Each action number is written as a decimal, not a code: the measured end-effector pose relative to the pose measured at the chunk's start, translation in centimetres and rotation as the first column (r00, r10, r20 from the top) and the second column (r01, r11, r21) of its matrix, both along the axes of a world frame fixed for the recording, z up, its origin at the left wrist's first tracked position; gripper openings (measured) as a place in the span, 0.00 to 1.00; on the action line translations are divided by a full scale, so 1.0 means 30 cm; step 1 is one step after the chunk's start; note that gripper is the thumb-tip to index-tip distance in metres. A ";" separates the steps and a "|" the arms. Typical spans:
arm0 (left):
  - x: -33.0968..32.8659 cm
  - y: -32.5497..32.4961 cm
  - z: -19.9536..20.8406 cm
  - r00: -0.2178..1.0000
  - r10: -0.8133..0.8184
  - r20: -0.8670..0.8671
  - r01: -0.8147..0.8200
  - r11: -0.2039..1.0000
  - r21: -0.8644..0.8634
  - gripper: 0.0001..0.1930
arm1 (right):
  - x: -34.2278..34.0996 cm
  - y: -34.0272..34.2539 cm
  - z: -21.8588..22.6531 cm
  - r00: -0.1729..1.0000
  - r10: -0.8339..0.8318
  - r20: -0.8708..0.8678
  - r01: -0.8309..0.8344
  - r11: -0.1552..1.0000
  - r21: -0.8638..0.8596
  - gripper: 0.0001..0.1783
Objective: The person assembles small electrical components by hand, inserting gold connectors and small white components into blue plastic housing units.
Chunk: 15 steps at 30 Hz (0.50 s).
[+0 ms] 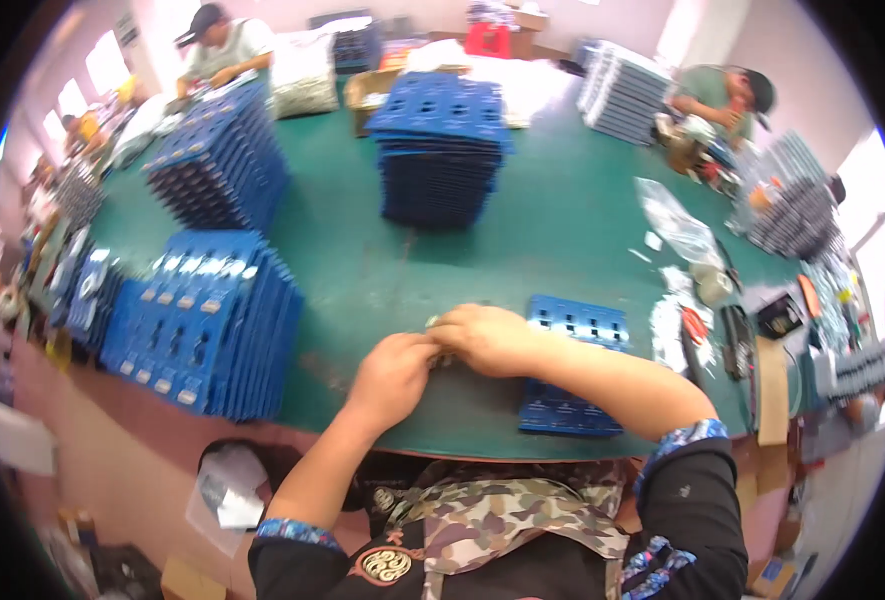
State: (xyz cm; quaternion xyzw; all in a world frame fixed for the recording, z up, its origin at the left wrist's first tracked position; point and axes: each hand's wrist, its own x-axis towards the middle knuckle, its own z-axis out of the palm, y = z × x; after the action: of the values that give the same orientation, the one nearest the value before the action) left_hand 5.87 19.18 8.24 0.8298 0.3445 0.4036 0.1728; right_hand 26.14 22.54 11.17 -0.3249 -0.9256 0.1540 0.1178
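Note:
My left hand (pixel 390 378) and my right hand (pixel 490 341) meet over the green table (pixel 442 270) near its front edge. Both have their fingers closed and pressed together at one spot. A small thing seems to be pinched between them, but the fingers cover it and I cannot make out what it is. Under my right forearm lies a blue circuit board panel (pixel 570 408) with rows of cut-outs, partly hidden by the arm.
Blue panels stand in stacks at left front (pixel 247 330), left rear (pixel 262 160) and centre back (pixel 440 180). On the right lie a clear plastic bag (pixel 677 225), a tape roll (pixel 712 284) and a red-handled tool (pixel 694 325). Co-workers (pixel 232 50) sit across the table.

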 end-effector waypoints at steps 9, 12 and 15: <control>-0.084 -0.021 -0.021 0.979 0.156 0.135 -0.142 0.984 -0.105 0.07 | 0.330 -0.227 0.095 0.899 -0.420 -0.123 0.425 0.905 0.017 0.10; -0.058 -0.017 -0.011 0.980 0.122 0.155 -0.113 0.991 -0.065 0.07 | 0.610 -0.280 0.058 0.754 -0.629 -0.192 0.655 0.742 0.140 0.08; -0.054 -0.017 -0.012 0.979 0.121 0.164 -0.117 0.993 -0.035 0.07 | 0.870 -0.347 0.081 0.532 -0.809 -0.249 0.847 0.511 0.149 0.10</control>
State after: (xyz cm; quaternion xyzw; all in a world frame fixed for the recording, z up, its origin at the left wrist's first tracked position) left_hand 4.24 18.67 7.88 0.7692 0.3829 0.4764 0.1866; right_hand 52.24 12.12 13.61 -0.6975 -0.6572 -0.0165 0.2851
